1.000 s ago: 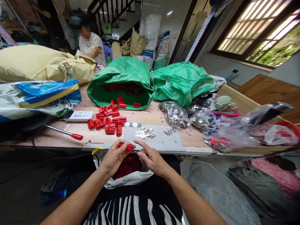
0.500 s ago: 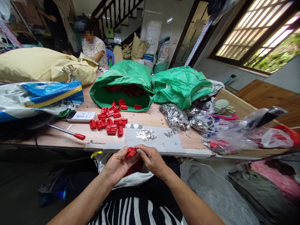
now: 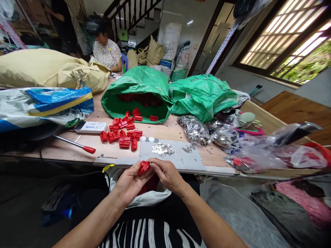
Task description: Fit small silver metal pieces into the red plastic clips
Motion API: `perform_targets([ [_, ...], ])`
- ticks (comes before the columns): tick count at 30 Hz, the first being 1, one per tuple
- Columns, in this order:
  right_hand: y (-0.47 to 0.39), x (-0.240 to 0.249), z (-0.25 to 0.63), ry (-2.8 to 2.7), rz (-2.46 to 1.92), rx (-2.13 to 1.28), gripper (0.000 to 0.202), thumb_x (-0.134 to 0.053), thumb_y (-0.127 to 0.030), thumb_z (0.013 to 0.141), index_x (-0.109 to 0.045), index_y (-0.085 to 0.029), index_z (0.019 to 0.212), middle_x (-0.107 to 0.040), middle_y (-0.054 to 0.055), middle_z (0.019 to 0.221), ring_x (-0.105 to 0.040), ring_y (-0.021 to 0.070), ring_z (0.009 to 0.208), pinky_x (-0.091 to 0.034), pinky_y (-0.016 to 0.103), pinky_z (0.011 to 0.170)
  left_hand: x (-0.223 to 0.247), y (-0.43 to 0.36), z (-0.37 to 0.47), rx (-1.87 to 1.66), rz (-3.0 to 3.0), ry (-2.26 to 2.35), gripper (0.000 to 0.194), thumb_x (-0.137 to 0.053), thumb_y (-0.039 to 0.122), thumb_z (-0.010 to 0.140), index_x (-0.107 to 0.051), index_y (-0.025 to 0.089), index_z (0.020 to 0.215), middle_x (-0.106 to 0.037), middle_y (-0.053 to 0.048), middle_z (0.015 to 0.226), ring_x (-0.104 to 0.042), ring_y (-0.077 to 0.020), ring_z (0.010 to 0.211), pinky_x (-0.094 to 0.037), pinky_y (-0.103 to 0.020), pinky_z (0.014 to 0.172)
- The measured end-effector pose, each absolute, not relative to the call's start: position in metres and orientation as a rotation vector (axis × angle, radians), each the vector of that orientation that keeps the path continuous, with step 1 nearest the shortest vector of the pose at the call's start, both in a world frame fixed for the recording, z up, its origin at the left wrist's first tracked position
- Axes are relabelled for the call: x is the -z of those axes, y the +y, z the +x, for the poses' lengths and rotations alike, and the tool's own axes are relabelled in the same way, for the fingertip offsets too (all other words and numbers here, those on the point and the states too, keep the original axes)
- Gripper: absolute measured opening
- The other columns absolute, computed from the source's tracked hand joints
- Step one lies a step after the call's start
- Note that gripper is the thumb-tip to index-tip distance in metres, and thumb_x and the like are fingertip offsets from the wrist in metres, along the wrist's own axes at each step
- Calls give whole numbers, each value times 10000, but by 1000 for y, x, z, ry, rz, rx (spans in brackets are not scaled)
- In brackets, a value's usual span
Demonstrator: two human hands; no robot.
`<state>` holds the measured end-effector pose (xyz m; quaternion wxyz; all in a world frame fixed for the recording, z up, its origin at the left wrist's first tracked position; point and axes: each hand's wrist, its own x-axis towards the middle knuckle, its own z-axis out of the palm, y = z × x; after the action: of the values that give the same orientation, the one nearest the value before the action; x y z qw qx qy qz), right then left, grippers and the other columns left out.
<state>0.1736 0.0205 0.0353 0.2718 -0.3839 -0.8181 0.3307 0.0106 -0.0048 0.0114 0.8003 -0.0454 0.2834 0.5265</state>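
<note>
Since the frame taken one second ago, the right hand [image 3: 169, 176] has brought its index finger in to the thumb, and the left hand [image 3: 129, 186] has rolled further palm-up. Clock directions centre on the red piece [image 3: 143, 167], held just short of the bench [image 3: 165, 131]; 12 o'clock lies straight ahead of the person.

The bench top is pale, flat and wood-toned. At 12, the green sack [image 3: 141, 77] is crinkled sheet plastic, its wide mouth facing the person; a knock could spill red parts from inside. At 6, the white bag [image 3: 156, 198] is soft and slack, with red contents; a dropped piece would probably fall among them.

The left hand is cupped, thumb and fingers closed on the red piece. The right thumb and index finger are pinched at the piece's right end; whether anything small sits between them cannot be told. A slack hold or uneven push could twist the piece free.

At 11, the loose red parts [image 3: 121, 132] are glossy, blocky and angular, some stacked; a careless reach could topple them. Between 1 and 2, the silver pieces [image 3: 162, 149] form a bright, flaky heap; a brushing forearm could scatter them.
</note>
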Motion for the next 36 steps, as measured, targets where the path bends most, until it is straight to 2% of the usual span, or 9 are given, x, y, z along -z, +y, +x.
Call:
perform_targets([
  [4,22,-39,175,-2347,-1028,-921,348,-415,-310,966,-511,-253,1295,-672,36,1155,-653,167,963,-471,249,817,-11,-4,7,-1140,-118,624,286,-426,132,934,-679,44,834,-742,-138,824,-715,-201,798,-541,-401,907],
  [9,23,-42,173,-2440,-1101,-793,340,-403,-292,968,-507,-280,1291,-654,26,1194,-646,187,993,-458,265,812,-9,-5,6,-1153,-137,594,269,-439,123,927,-678,40,837,-741,-146,852,-711,-208,846,-540,-393,915],
  [14,23,-44,169,-2487,-1118,-821,382,-420,-316,959,-462,-261,1334,-699,39,1076,-663,189,889,-458,252,735,-9,-4,3,-1149,-148,606,279,-426,132,936,-675,50,838,-743,-129,818,-712,-192,803,-557,-386,880],
  [18,25,-41,164,-2430,-1115,-772,323,-401,-307,966,-528,-255,1258,-669,38,1145,-648,187,938,-443,254,780,-11,-4,1,-1157,-161,592,280,-424,139,938,-672,43,850,-742,-142,854,-711,-199,844,-541,-383,911],
  [23,32,-35,159,-2220,-1037,-975,343,-343,-356,986,-642,-190,1020,-681,26,851,-615,145,752,-436,228,718,-9,-5,1,-1141,-150,561,257,-448,137,924,-671,47,833,-738,-151,861,-703,-232,912,-501,-419,969],
  [27,41,-30,155,-2163,-1050,-1047,357,-344,-371,984,-644,-188,1050,-667,14,836,-591,130,720,-423,222,708,-2,-5,-5,-1174,-69,613,146,-539,126,874,-670,81,828,-737,-122,857,-703,-229,892,-492,-418,960],
  [29,47,-26,152,-2160,-1124,-989,363,-333,-376,986,-636,-199,1077,-662,8,818,-582,125,700,-412,221,698,4,-6,-11,-1170,51,682,64,-628,139,817,-663,108,773,-733,-95,834,-698,-224,875,-502,-390,920],
  [32,59,-20,145,-2200,-1276,-848,326,-353,-377,980,-623,-228,1086,-669,7,834,-591,135,721,-400,225,686,19,-9,-21,-1141,343,874,90,-734,168,723,-659,129,694,-713,-49,774,-669,-159,759,-502,-258,764],
  [36,73,-12,129,-2343,-1447,-612,261,-490,-362,926,-578,-271,1154,-687,18,897,-616,176,821,-408,249,713,40,-11,-31,-1139,616,1140,112,-781,157,644,-717,135,733,-695,-23,724,-601,-120,689,-423,-186,664],
])
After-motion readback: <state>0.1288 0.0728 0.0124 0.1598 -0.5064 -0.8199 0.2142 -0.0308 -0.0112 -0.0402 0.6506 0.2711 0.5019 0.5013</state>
